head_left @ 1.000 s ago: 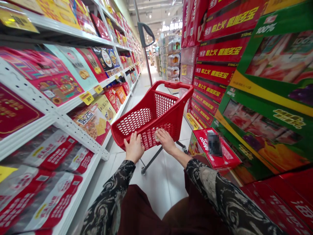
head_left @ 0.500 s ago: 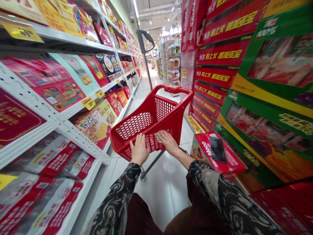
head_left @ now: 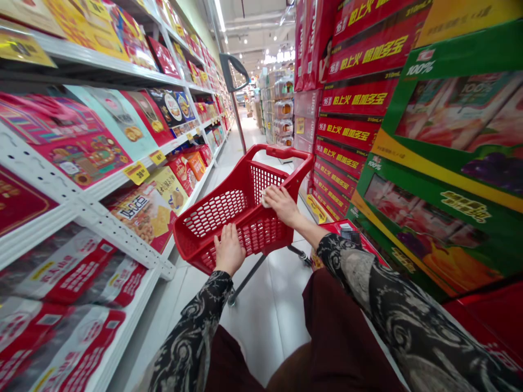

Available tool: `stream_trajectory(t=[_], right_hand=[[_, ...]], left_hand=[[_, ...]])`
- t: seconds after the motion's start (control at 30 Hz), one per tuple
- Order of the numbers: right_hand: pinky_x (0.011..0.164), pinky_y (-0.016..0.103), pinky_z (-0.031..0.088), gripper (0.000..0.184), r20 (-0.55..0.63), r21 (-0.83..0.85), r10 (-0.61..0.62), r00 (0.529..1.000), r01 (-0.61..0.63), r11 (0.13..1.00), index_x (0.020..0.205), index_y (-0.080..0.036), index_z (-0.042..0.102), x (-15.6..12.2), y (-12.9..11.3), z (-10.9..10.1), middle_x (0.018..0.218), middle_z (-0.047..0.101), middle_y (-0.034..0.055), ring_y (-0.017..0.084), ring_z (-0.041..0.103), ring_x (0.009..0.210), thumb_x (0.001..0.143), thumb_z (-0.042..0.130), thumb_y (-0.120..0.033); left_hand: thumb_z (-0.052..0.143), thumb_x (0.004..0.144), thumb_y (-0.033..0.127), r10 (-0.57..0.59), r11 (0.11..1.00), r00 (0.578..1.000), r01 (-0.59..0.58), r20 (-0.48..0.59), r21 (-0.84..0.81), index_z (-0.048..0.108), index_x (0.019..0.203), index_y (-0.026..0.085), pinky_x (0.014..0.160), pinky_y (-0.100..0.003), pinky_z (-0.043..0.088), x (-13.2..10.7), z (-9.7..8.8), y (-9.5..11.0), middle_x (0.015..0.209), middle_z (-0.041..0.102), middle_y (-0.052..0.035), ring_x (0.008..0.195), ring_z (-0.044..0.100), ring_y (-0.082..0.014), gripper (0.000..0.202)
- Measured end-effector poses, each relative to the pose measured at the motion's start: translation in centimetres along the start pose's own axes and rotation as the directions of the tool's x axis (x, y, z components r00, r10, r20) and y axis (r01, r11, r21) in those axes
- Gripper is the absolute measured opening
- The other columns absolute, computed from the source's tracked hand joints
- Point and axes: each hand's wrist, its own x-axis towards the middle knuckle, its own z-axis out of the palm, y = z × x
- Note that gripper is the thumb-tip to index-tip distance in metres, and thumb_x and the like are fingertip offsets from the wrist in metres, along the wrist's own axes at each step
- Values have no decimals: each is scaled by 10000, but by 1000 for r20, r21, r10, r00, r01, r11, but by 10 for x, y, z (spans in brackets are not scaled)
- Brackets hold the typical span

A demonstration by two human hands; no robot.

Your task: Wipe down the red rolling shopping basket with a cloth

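Observation:
A red plastic shopping basket on wheels (head_left: 229, 209) stands in the aisle in front of me, nothing visible inside. My left hand (head_left: 227, 251) lies with fingers stretched flat against its near wall. My right hand (head_left: 281, 204) rests on the basket's right rim, pressing a small white cloth or tissue (head_left: 265, 199) against the plastic. A grey pull handle on a pole (head_left: 232, 73) rises behind the basket. Both my arms wear dark patterned sleeves.
White shelves (head_left: 81, 209) with boxed snacks and yellow price tags run along the left. Stacked red drink cartons (head_left: 351, 130) and green juice cartons (head_left: 445, 158) wall the right side. A red carton (head_left: 359, 242) sits low by my right arm. The tiled aisle (head_left: 272, 310) runs ahead.
My right hand with the white cloth has slid from the basket's near wall up onto its right rim. My left hand stays on the near wall.

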Motion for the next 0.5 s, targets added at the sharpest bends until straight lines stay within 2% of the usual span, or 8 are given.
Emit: stream_trajectory(t=[0.1,0.17,0.23,0.3,0.4,0.5], right_hand=[[1098,553,224,364,-77,-31,233,969,-236,971,1215,-161,548,5,26,-18,1406,434,108,254,274,1366,907,380,-67],[1100,554,214,362,-103,-33,319,942,-324,946,1217,-150,544,7,24,-21,1416,418,115,263,264,1368,906,380,-67],[1101,531,235,330,-85,-31,290,953,-293,956,1185,-148,563,8,7,-13,1406,432,111,262,286,1356,912,389,-84],[1102,496,264,283,-48,-27,174,984,-176,984,1134,-151,588,7,-20,3,1381,464,98,249,316,1338,924,402,-121],[1123,446,254,242,-14,-18,38,999,-38,999,1084,-146,608,4,-56,24,1328,515,92,228,330,1329,924,427,-145],[1116,453,261,243,11,-12,-11,1000,11,1000,1081,-156,610,3,-59,26,1314,527,83,225,341,1323,930,419,-153]], left_hand=[[484,718,225,-11,1000,1000,11,15,-6,275,1387,18,1081,-536,249,1,0,0,1461,308,-205,1362,258,-295,730],[500,717,258,-23,1000,1000,23,15,-14,270,1386,15,1077,-553,242,2,0,1,1462,300,-215,1362,253,-305,748],[507,719,286,-25,999,1000,25,0,-25,268,1384,11,1073,-570,232,3,2,1,1459,299,-224,1360,253,-314,759],[504,723,300,-22,999,1000,21,-16,-34,264,1383,7,1069,-580,228,4,5,1,1453,306,-231,1358,254,-320,761],[501,727,298,-11,999,1000,10,-15,-41,261,1384,11,1071,-575,226,3,6,-1,1449,315,-231,1359,255,-318,756],[507,722,290,-8,999,1000,7,-9,-45,266,1382,16,1080,-560,220,2,5,-1,1452,311,-226,1359,257,-313,754]])
